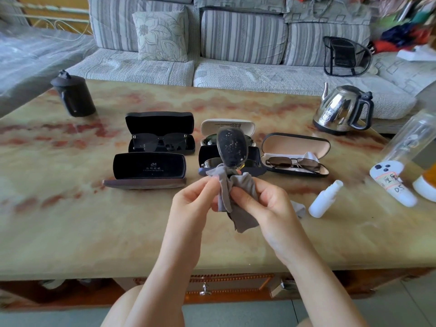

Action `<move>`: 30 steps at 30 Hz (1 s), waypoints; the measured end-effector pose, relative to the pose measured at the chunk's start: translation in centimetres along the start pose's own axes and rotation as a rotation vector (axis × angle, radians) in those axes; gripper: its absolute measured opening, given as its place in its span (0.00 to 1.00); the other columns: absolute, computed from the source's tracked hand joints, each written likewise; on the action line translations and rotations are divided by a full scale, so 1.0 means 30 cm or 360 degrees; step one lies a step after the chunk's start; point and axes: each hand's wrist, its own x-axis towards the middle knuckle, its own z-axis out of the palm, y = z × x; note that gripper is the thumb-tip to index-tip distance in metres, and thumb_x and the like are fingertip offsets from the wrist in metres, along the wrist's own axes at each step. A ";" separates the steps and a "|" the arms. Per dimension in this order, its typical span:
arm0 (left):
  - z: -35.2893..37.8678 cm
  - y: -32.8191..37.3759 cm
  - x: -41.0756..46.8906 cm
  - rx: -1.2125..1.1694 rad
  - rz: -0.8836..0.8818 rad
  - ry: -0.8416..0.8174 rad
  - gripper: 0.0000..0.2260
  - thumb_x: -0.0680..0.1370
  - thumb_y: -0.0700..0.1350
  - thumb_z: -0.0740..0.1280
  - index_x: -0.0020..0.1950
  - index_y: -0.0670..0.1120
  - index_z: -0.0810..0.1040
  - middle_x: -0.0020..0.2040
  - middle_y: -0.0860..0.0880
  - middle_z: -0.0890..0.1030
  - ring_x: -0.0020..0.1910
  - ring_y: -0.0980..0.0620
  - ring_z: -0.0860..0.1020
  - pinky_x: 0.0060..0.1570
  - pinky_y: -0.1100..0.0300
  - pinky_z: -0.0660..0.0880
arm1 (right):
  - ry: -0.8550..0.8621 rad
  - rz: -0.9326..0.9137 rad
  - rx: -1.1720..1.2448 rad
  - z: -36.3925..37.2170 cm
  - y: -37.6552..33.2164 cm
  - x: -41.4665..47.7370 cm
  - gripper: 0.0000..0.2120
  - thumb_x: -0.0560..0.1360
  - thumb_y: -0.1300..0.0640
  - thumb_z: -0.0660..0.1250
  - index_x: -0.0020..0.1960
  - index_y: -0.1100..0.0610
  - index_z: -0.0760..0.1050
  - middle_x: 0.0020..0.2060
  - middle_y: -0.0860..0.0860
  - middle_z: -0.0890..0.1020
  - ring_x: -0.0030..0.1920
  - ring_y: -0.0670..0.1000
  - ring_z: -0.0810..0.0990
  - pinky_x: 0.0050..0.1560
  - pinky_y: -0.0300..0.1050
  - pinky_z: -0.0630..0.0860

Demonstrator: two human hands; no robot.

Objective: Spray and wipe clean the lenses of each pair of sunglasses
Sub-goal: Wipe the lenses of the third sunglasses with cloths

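Above the middle of the table I hold a pair of sunglasses on end, its upper dark lens dotted with spray droplets. A grey cloth wraps the lower lens. My left hand and my right hand both pinch the cloth around that lower lens. A white spray bottle lies on its side to the right. Open cases behind hold other pairs: black sunglasses at the left, metal-framed sunglasses at the right, and more hidden behind the held pair.
An empty black case stands open at the front left. A dark lidded pot sits at the back left, a steel kettle at the back right. A clear bottle and a white remote are at the right edge. A striped sofa runs behind the table.
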 end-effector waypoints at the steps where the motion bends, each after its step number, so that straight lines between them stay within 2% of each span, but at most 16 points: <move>1: 0.005 0.001 -0.002 -0.0011 -0.0005 0.0012 0.17 0.77 0.53 0.67 0.48 0.38 0.82 0.44 0.40 0.80 0.45 0.49 0.74 0.50 0.52 0.71 | -0.0026 -0.0005 -0.0052 0.002 0.000 -0.001 0.09 0.77 0.55 0.67 0.53 0.58 0.81 0.45 0.57 0.86 0.47 0.54 0.83 0.51 0.45 0.78; 3: 0.016 0.006 -0.004 0.0004 0.0004 0.0055 0.15 0.74 0.54 0.68 0.47 0.44 0.85 0.43 0.44 0.84 0.42 0.53 0.77 0.44 0.59 0.74 | -0.0085 -0.0013 -0.0157 0.004 -0.002 -0.004 0.06 0.79 0.55 0.65 0.51 0.54 0.81 0.41 0.53 0.85 0.41 0.47 0.81 0.44 0.41 0.76; 6: 0.030 0.013 -0.001 0.0039 0.0049 0.0230 0.10 0.73 0.47 0.71 0.45 0.40 0.85 0.36 0.49 0.84 0.32 0.59 0.77 0.30 0.68 0.72 | -0.0186 -0.0041 -0.0277 0.013 -0.005 -0.011 0.10 0.81 0.61 0.62 0.45 0.49 0.78 0.32 0.41 0.81 0.34 0.39 0.78 0.37 0.33 0.71; 9: 0.033 0.010 0.001 0.0073 0.0115 0.0370 0.09 0.74 0.44 0.71 0.41 0.39 0.83 0.28 0.52 0.80 0.26 0.61 0.74 0.25 0.69 0.68 | -0.0233 -0.0077 -0.0234 0.019 -0.016 -0.013 0.10 0.80 0.64 0.62 0.47 0.53 0.78 0.33 0.39 0.83 0.35 0.38 0.81 0.38 0.29 0.72; 11: 0.037 0.013 -0.002 0.0067 0.0168 0.0405 0.09 0.75 0.44 0.70 0.39 0.39 0.83 0.27 0.50 0.80 0.25 0.59 0.74 0.24 0.68 0.68 | -0.0255 -0.0089 -0.0175 0.021 -0.025 -0.014 0.09 0.80 0.66 0.62 0.48 0.55 0.78 0.34 0.40 0.83 0.35 0.38 0.82 0.37 0.28 0.73; 15: 0.035 0.015 -0.004 0.0099 0.0254 0.0411 0.15 0.78 0.46 0.68 0.38 0.35 0.80 0.29 0.42 0.78 0.27 0.53 0.72 0.25 0.65 0.68 | -0.0298 -0.0058 -0.0040 0.021 -0.032 -0.020 0.07 0.79 0.66 0.61 0.49 0.59 0.77 0.30 0.41 0.82 0.30 0.38 0.80 0.33 0.27 0.72; 20: 0.036 0.007 -0.005 0.0125 0.0280 0.0349 0.18 0.81 0.44 0.63 0.39 0.29 0.73 0.29 0.47 0.76 0.26 0.58 0.71 0.25 0.67 0.67 | -0.0257 -0.0043 -0.0031 0.022 -0.032 -0.022 0.07 0.79 0.67 0.62 0.50 0.61 0.78 0.31 0.43 0.83 0.31 0.39 0.80 0.33 0.27 0.72; 22: 0.038 0.007 -0.005 0.0180 0.0299 0.0301 0.16 0.80 0.43 0.63 0.40 0.32 0.76 0.31 0.45 0.76 0.28 0.57 0.72 0.26 0.66 0.69 | -0.0216 -0.0037 -0.0028 0.025 -0.035 -0.021 0.08 0.79 0.67 0.62 0.47 0.58 0.78 0.30 0.43 0.82 0.29 0.39 0.80 0.32 0.27 0.72; 24: 0.039 0.011 -0.006 0.0220 0.0274 0.0279 0.10 0.78 0.41 0.67 0.39 0.39 0.81 0.30 0.50 0.80 0.29 0.60 0.74 0.27 0.67 0.70 | -0.0165 -0.0033 -0.0055 0.024 -0.034 -0.019 0.11 0.79 0.65 0.63 0.42 0.54 0.77 0.28 0.43 0.82 0.28 0.39 0.79 0.32 0.28 0.71; 26: 0.036 0.013 -0.006 0.0194 0.0198 0.0283 0.06 0.75 0.40 0.71 0.39 0.41 0.82 0.29 0.51 0.81 0.27 0.60 0.75 0.25 0.68 0.70 | -0.0140 -0.0039 -0.0133 0.025 -0.028 -0.019 0.12 0.79 0.64 0.64 0.41 0.52 0.77 0.29 0.43 0.82 0.30 0.39 0.79 0.32 0.30 0.72; 30: 0.028 0.010 0.001 0.0154 0.0109 0.0378 0.10 0.71 0.45 0.75 0.35 0.41 0.80 0.27 0.48 0.79 0.26 0.55 0.72 0.24 0.65 0.69 | -0.0144 -0.0060 -0.0141 0.033 -0.023 -0.019 0.07 0.78 0.61 0.65 0.44 0.53 0.79 0.32 0.44 0.84 0.35 0.42 0.83 0.36 0.32 0.75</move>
